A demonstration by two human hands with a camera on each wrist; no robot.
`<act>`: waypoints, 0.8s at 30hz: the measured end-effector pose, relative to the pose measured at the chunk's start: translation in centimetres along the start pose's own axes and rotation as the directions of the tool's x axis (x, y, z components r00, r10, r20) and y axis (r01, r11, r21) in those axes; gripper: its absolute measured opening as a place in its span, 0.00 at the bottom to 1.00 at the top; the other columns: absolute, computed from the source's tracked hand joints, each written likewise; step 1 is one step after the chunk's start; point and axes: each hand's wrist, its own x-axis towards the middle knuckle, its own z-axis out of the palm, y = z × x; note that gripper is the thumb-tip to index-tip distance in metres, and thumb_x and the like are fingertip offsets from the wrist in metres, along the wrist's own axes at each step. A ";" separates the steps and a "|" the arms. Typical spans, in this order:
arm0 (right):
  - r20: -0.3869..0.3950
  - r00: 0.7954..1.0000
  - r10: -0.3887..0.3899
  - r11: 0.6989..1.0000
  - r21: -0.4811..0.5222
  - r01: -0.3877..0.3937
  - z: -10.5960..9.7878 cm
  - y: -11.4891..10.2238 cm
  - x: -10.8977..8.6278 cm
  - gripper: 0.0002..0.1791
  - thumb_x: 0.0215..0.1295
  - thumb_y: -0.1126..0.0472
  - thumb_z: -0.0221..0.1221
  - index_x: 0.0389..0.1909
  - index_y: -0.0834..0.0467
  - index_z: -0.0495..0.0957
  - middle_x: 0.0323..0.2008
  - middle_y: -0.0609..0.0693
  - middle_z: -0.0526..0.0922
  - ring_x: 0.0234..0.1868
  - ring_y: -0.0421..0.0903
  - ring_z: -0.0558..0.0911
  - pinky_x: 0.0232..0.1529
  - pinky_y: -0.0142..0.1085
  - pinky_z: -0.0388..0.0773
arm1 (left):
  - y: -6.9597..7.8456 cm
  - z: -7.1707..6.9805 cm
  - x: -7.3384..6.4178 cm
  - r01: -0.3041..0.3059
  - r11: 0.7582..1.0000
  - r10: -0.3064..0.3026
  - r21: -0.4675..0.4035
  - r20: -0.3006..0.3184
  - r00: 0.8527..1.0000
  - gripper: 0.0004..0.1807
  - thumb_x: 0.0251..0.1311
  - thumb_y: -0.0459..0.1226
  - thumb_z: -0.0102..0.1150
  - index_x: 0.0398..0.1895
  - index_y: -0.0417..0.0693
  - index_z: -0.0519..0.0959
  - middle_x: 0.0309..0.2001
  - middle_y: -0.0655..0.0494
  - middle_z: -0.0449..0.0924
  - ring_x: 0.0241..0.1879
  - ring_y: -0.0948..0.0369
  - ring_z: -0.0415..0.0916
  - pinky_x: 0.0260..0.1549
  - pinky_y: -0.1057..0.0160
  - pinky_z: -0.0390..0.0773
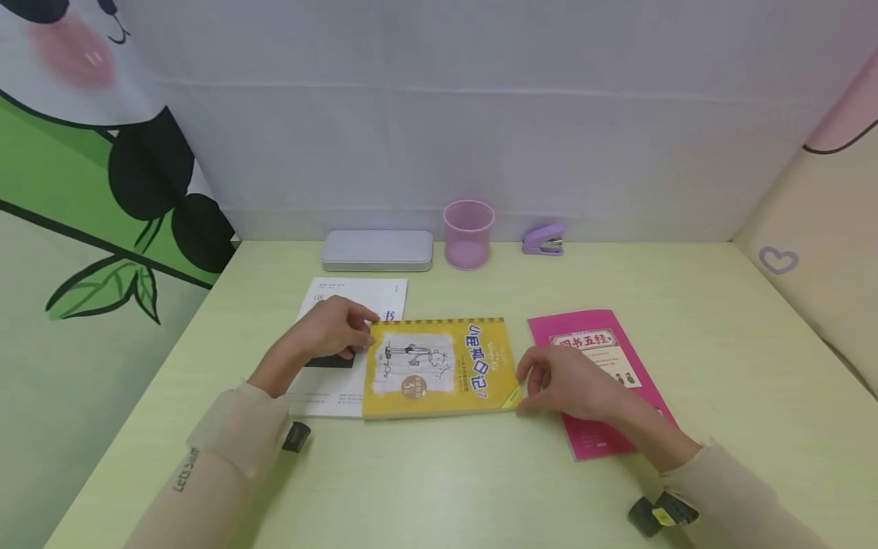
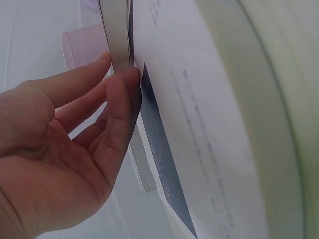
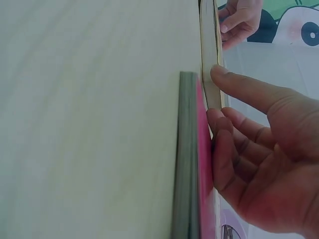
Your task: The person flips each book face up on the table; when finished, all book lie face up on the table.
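Observation:
A yellow comic-style book lies sideways in the middle of the table, its left part over a white book. My left hand grips its upper left corner, and in the left wrist view the thumb meets the book's edge. At the lower right corner my right hand holds the same book, thumb against the page edge in the right wrist view. Beneath the right hand and wrist is a pink book, partly covered by them. Whether the yellow book is slightly raised, I cannot tell.
Along the back of the table stand a pale flat case, a pink translucent cup and a purple stapler. A white cloth hangs behind them. Printed panels rise at both sides.

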 end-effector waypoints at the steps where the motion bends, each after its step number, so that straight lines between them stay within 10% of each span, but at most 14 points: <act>1: 0.001 1.000 0.003 1.000 0.003 -0.003 -0.1 0.1 0.1 0.23 0.53 0.52 0.81 0.46 0.52 0.81 0.33 0.47 0.82 0.33 0.45 0.80 0.32 0.36 0.80 | 0.0 0.0 0.0 0.003 1.000 -0.003 -0.003 0.001 1.000 0.25 0.68 0.32 0.68 0.67 0.36 0.79 0.44 0.45 0.82 0.36 0.58 0.82 0.33 0.64 0.86; 24: 0.096 0.992 0.080 0.982 0.161 -0.095 -1.3 1.4 2.4 0.23 0.62 0.54 0.75 0.53 0.58 0.80 0.26 0.55 0.83 0.20 0.49 0.84 0.25 0.35 0.82 | -0.4 0.3 -1.7 0.027 0.999 -0.028 -0.022 -0.023 0.999 0.21 0.65 0.32 0.71 0.60 0.34 0.82 0.36 0.49 0.82 0.28 0.61 0.81 0.29 0.65 0.84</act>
